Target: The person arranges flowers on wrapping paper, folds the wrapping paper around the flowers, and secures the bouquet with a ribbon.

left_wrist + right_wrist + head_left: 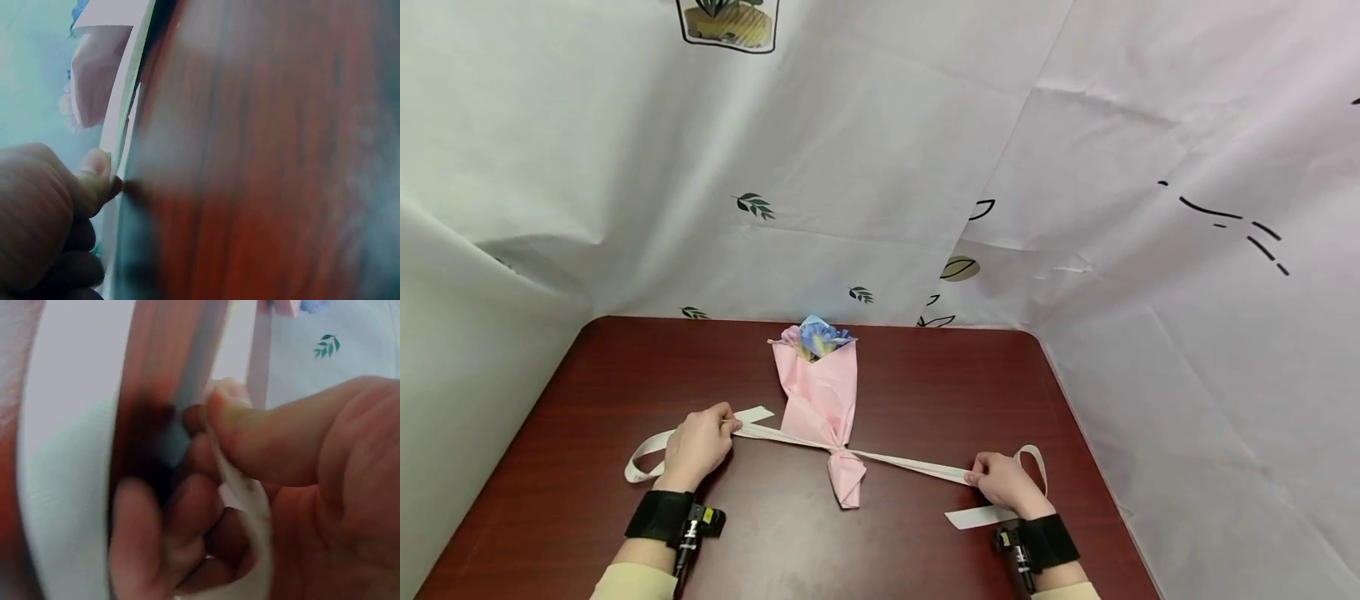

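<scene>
A bouquet (820, 392) in pink wrapping paper lies on the table, its blue and pink flowers (820, 337) pointing to the far edge. White ribbon (913, 463) circles the narrow neck of the wrapping and stretches out to both sides. My left hand (698, 446) pinches the ribbon's left length between thumb and finger; a loop and a loose end lie around that hand. On the other side, my right hand (1006, 482) pinches the right length, with ribbon (69, 450) curling behind the hand and a loose end on the table.
The dark red wooden table (910, 550) has rounded far corners. White cloth (880, 150) printed with leaves hangs behind it and along both sides. Each wrist wears a black strap (658, 518) with a small camera.
</scene>
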The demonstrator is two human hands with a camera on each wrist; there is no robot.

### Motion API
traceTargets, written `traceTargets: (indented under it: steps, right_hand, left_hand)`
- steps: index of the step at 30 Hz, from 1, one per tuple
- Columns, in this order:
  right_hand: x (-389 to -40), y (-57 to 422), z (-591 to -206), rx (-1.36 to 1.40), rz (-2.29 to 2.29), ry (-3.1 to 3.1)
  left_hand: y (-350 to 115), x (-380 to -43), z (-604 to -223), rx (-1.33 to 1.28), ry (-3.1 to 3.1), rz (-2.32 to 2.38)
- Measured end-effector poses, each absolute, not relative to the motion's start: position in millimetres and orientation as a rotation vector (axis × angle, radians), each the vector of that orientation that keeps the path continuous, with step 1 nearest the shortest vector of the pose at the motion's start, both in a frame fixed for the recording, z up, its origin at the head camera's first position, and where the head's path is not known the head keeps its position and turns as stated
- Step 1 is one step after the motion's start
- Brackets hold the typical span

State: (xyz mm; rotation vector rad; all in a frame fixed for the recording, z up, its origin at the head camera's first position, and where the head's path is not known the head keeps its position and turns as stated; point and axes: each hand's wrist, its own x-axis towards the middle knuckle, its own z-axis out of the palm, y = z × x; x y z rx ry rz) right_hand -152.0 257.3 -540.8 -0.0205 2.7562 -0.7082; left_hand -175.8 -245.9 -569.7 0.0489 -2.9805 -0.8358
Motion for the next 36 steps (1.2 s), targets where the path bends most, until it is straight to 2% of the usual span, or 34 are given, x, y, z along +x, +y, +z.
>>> traceTargets:
  steps: [6, 15, 20, 26, 36]
  right_hand:
    - [-160.5, 237.7, -532.9, -0.162, -0.697, 2.819]
    - [-177.7, 164.9, -542.5, -0.682, -0.683, 2.935]
    - [-180.8, 139.5, -551.9, -0.88, -0.594, 2.934]
    - [-180.1, 139.0, -552.1, -0.903, -0.667, 2.891]
    - [-180.0, 164.4, -539.6, -0.724, -0.851, 2.676]
  left_hand:
    - [-247.7, -165.2, -563.6, -0.205, -2.864, -0.703]
    - [-215.1, -166.3, -565.4, -0.426, -2.864, -0.701]
    - [-209.4, -161.0, -567.9, -0.533, -2.887, -0.656]
    - [-214.7, -158.1, -563.8, -0.639, -2.912, -0.831]
    - [-251.5, -151.3, -529.3, -0.743, -2.983, -1.319]
